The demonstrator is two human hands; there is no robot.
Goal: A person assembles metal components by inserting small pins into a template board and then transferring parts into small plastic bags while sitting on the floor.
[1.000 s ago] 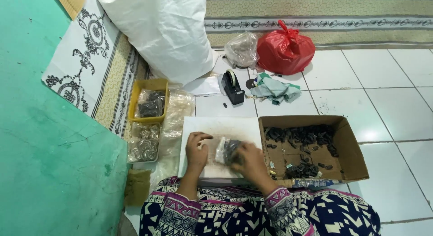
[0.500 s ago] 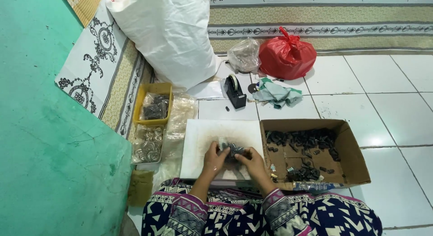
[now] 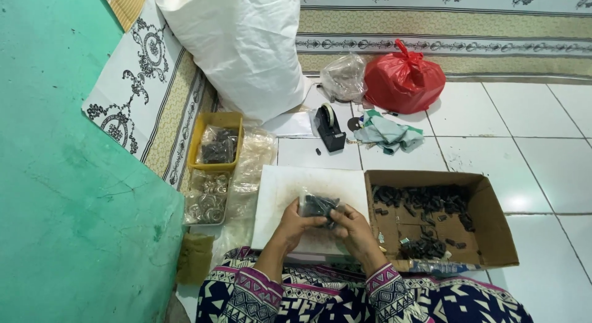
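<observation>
Clear plastic, a small bag of dark parts [image 3: 317,206], sits clamped in our grip: the left hand [image 3: 295,225] closes on its near left side and the right hand [image 3: 351,227] pinches its right edge, the fingers of both curled shut around the bag. We hold it just above a white board [image 3: 290,187] that lies on the tiled floor [image 3: 542,150].

Just right of the grip stands an open cardboard box [image 3: 493,227] with loose dark parts scattered inside. Left of the grip, well apart, a yellow tray [image 3: 213,120] holds more bagged dark pieces, and nearer us a clear container of metal rings [image 3: 206,199] rests beside a heap of empty clear bags [image 3: 254,156].

Beyond the grip we see a black tape dispenser [image 3: 328,128], a crumpled green cloth [image 3: 387,130], a knotted red plastic bag [image 3: 404,81], a clear crumpled bag [image 3: 344,76] and a big white sack [image 3: 243,48] leaning by the green wall [image 3: 55,193].
</observation>
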